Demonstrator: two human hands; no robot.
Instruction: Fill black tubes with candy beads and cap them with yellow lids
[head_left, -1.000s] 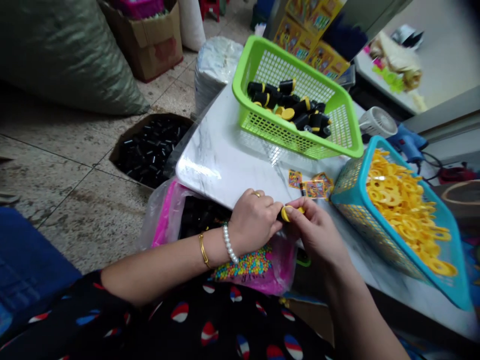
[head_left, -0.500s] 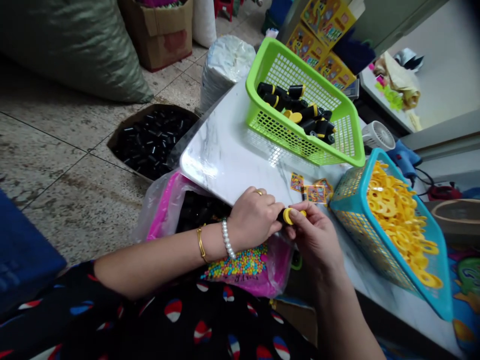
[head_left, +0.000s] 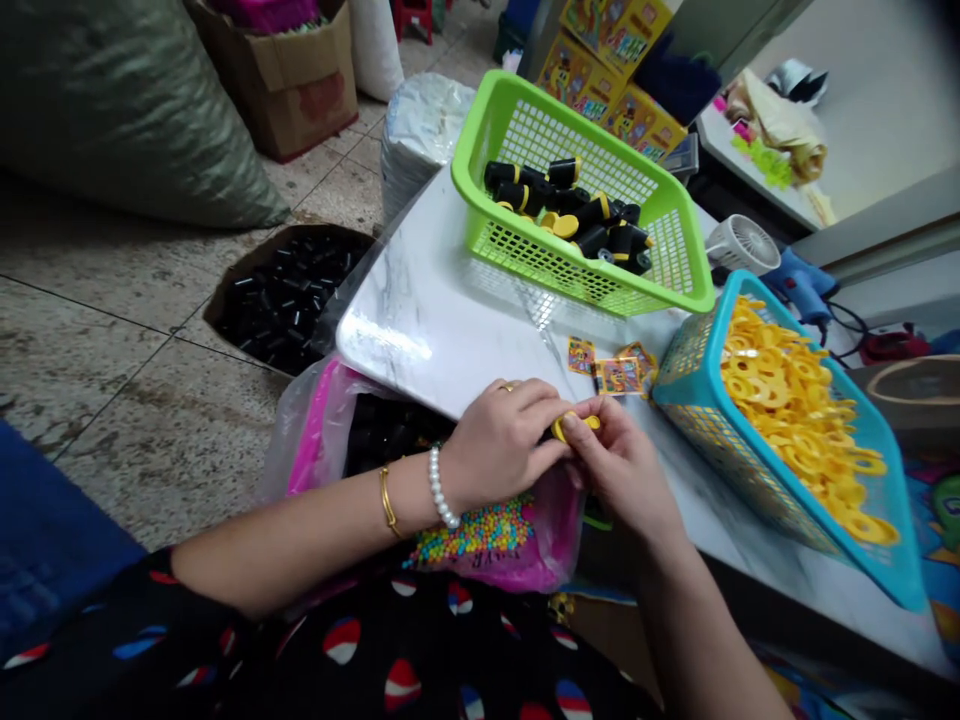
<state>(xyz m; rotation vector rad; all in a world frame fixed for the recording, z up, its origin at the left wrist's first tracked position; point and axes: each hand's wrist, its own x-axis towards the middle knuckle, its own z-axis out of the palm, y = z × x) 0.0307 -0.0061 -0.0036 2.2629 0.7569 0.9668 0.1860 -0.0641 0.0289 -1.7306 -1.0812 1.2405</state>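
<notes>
Pinching a yellow plastic ring (head_left: 574, 425) against the end of a short black tube (head_left: 553, 434), right over the edge of a white marble surface (head_left: 442, 320). The left hand (head_left: 499, 437) has its fingers (head_left: 536, 395) curled closed around the tube, so most of it is hidden. The right hand (head_left: 619, 470) has its fingers (head_left: 579, 430) tight on the ring, thumb side included. Can't really tell if the ring is fully seated.

On the surface, a lime green basket (head_left: 525, 250) holds more black tubes with yellow rings (head_left: 570, 205), and a teal basket (head_left: 720, 470) is heaped with loose yellow rings (head_left: 795, 420). Some small printed stickers (head_left: 619, 377) lie between the hands and the teal basket. Below the surface's edge there's a pink plastic bag (head_left: 322, 430) with dark contents, and a cardboard box of bare black tubes (head_left: 281, 295) sits on the tiled floor.
</notes>
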